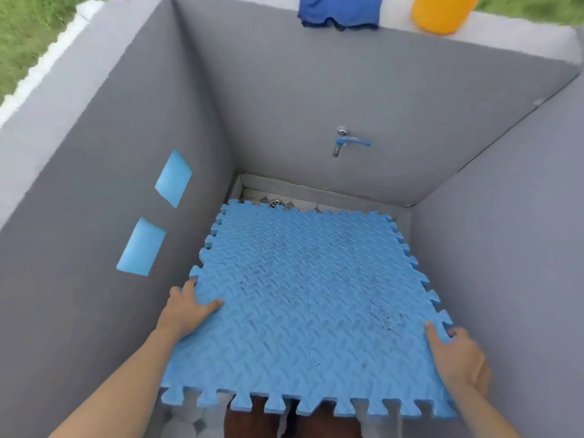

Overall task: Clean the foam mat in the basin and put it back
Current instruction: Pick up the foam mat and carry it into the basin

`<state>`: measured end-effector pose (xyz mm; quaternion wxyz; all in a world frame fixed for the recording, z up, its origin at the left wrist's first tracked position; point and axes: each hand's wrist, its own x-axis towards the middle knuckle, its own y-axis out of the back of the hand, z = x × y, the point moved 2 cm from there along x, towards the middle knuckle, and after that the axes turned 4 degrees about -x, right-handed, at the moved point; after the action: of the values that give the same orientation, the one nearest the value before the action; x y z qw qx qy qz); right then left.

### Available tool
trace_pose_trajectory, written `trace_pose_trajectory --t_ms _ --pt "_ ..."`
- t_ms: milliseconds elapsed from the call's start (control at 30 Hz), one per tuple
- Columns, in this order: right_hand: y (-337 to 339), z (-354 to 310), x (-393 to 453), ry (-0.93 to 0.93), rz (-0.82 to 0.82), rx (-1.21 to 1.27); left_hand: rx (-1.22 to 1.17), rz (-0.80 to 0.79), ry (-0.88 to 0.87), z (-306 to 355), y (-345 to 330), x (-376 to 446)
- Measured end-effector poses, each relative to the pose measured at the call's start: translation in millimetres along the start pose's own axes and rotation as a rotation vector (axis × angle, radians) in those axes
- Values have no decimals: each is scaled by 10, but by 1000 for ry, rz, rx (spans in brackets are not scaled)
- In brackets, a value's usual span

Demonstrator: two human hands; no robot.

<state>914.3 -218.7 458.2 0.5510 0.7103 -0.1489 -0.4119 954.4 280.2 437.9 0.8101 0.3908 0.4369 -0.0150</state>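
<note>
Fingers (218, 302) of two hands on one foam mat (309, 298)

Outdoor wash area of a dwelling or similar premises. The basin (316, 99) is a deep, grey, rendered masonry enclosure, open to the sky. A tap (343, 143) with a blue lever is fixed to the far wall. A round metal drain (276, 202) sits in the tiled floor (303, 203) near the far left corner. Grass (28, 30) borders the enclosure beyond the left wall and at the top right. A blue cloth (339, 11) hangs over the far ledge (505, 36), and an orange container (442, 12) stands on the same ledge.
</note>
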Motion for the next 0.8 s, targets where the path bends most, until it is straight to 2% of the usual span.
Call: trace_pose_trajectory --t_ms 267,433,600,800 --pt "-2134 -85 1322 -64 70 158 73 -85 5 -110 -1170 2211" --pt "-3232 97 1818 -82 69 153 177 -170 49 -437 -1904 3173" --pt "-3955 156 2107 -109 -28 240 219 -128 5 -662 -2325 3684" --pt "-4464 23 2480 -166 -192 294 280 -61 -8 -688 -2571 4117"
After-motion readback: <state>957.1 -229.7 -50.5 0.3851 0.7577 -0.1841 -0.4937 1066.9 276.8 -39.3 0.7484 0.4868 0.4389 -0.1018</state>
